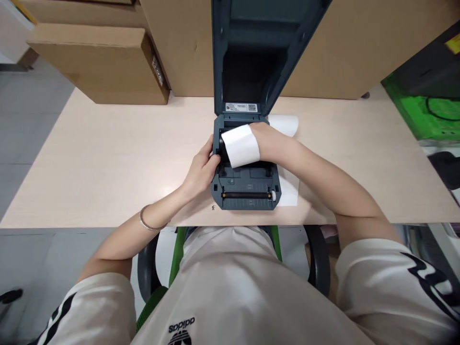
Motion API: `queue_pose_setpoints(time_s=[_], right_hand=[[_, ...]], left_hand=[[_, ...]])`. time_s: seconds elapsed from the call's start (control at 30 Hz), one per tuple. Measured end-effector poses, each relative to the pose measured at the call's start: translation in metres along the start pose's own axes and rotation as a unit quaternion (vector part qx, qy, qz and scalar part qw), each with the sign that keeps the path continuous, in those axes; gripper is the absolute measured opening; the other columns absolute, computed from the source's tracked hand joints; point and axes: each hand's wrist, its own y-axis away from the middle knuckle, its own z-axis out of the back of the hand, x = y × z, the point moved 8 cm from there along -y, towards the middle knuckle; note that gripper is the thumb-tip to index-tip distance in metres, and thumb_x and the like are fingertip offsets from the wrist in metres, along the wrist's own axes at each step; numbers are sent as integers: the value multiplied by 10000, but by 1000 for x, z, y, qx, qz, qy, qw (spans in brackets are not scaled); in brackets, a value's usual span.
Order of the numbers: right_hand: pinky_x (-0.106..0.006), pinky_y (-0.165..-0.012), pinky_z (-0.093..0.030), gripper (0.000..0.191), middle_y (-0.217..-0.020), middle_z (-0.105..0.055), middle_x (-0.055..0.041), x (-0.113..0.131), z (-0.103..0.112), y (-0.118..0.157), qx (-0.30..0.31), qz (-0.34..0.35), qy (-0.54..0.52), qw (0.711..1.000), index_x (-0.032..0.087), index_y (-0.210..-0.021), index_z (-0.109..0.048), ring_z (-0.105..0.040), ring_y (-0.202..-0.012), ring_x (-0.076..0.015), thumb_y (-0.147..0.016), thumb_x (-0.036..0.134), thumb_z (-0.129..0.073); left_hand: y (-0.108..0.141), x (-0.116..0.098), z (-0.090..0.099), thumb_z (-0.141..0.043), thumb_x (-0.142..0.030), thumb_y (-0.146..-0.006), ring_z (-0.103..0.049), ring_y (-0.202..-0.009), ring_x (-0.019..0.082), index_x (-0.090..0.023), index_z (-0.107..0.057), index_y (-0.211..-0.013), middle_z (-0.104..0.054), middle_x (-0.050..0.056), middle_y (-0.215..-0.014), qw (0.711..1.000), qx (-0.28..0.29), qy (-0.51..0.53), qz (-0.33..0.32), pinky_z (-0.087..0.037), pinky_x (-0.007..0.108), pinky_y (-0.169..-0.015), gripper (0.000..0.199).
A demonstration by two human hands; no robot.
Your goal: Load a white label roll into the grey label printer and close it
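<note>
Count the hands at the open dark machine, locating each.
2: left hand at the left side of the machine; right hand, partly hidden by white paper, over its middle.

A hand could pass over the tabletop (108,158) left of the printer (247,182) — behind, the raised lid (258,52) and cardboard (323,52) block; the right forearm (309,166) bars the right side.
</note>
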Motion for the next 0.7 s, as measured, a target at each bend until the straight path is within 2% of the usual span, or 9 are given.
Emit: queue_pose_setpoints(time_s=[0.1,0.17,0.23,0.3,0.33,0.4,0.53,0.63,0.7], right_hand=[[-465,-977,-670,288,-1138,-844,-44,15,44,27,16,-35,-49,998,248,-1096,-773,-809,-1001,-296,-965,502,-738],[-442,-883,-655,333,-1114,-812,-67,15,93,59,-35,-65,-69,995,283,-1140,-736,-776,-998,-294,-1003,586,-714],[-463,-823,-593,410,-1122,-775,-86,6,133,93,-66,-78,33,994,338,-1120,-729,-723,-970,-307,-927,696,-781],[-504,-805,-516,409,-1083,-737,-118,-21,156,124,-73,-121,135,981,358,-1089,-708,-683,-975,-340,-868,692,-794],[-515,-816,-500,395,-1062,-722,-128,-41,158,136,-70,-153,153,974,351,-1073,-692,-670,-974,-346,-842,656,-791],[-543,-841,-485,350,-1045,-711,-153,-86,147,154,-55,-216,163,961,309,-1012,-655,-664,-986,-368,-818,590,-731],[-609,-1001,-524,328,-1026,-727,-173,-162,97,168,-41,-286,141,947,269,-911,-611,-656,-974,-370,-760,523,-753],[-606,-1109,-534,327,-1093,-757,-167,-194,74,175,-51,-319,105,941,262,-936,-632,-684,-1052,-370,-775,504,-782],[-604,-1101,-560,347,-1182,-781,-173,-203,66,182,-44,-333,71,939,253,-998,-675,-710,-1104,-392,-784,501,-789]], left_hand=[[0,-5,-1,-530,-306,-983,-557,-1649,354,-185,-534,-1689,-572,102,-1782,1000,5,1,-13,-473,500,-1376,717],[0,-8,-1,-535,-312,-976,-577,-1628,352,-186,-547,-1675,-602,98,-1757,1000,3,3,-21,-481,494,-1368,710],[0,-10,-2,-544,-320,-977,-582,-1619,344,-194,-589,-1632,-652,85,-1710,1000,2,7,-23,-487,473,-1361,669],[0,-10,-2,-546,-339,-987,-581,-1612,338,-196,-634,-1571,-700,77,-1652,1000,1,7,-22,-489,451,-1355,608],[0,-9,-2,-543,-348,-994,-582,-1608,337,-197,-644,-1551,-715,74,-1629,1000,0,6,-20,-489,447,-1354,586],[0,-8,-2,-536,-352,-996,-589,-1597,339,-196,-643,-1544,-724,71,-1613,1000,-3,2,-16,-487,449,-1354,580],[-1,-7,-2,-540,-315,-958,-602,-1588,339,-194,-612,-1603,-687,67,-1669,1000,-8,4,-9,-495,452,-1352,661],[0,-10,0,-537,-285,-939,-605,-1586,337,-185,-610,-1617,-657,69,-1706,1000,-15,9,-6,-502,465,-1349,690],[0,-11,0,-534,-272,-933,-602,-1591,335,-181,-617,-1613,-658,68,-1705,1000,-16,11,-3,-503,466,-1350,691]])
